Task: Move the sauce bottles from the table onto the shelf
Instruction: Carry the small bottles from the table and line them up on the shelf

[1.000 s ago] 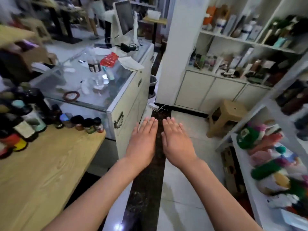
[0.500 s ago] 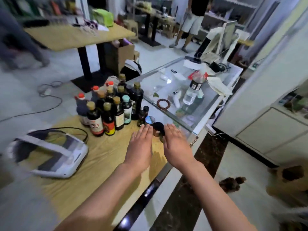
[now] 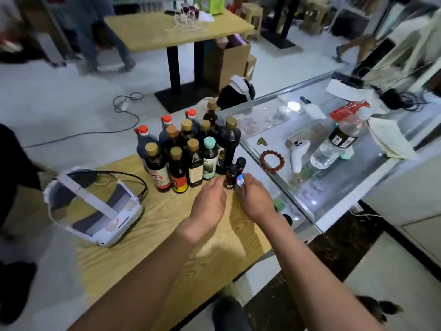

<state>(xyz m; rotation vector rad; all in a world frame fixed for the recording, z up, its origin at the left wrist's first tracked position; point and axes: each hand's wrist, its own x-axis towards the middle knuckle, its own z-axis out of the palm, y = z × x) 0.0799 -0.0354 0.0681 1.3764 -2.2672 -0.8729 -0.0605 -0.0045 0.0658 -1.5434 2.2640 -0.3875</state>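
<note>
The sauce bottles (image 3: 188, 149) are standing bunched together at the far end of the wooden table (image 3: 167, 225), just left of frame centre: dark bottles with gold caps in front, three red-capped ones behind, and one teal-capped bottle (image 3: 210, 157) with a pale green label. The front left bottle is showing a red and white label (image 3: 160, 180) and its neighbour a red and yellow one; none of the writing is sharp enough to read. Two small dark bottles (image 3: 235, 172) are standing at the cluster's right edge, close to where the table is meeting the glass counter (image 3: 307, 201).

The right hand (image 3: 256, 198) is curling round a small dark jar with a blue and red lid (image 3: 239, 181), just right of those small bottles. The left hand (image 3: 210, 204) is lying beside it with fingers fairly straight, its fingertips reaching the nearer small bottle; I cannot tell whether they are gripping it.

Bare wood is lying open in front of the bottles, toward the lower centre. A white headset (image 3: 95, 206) with a black cable is occupying the table's left side. On the glass counter to the right are lying a bead bracelet (image 3: 272, 161), a white controller (image 3: 298, 155) and a clear plastic bottle (image 3: 338, 142) with a black label, unreadable.
</note>
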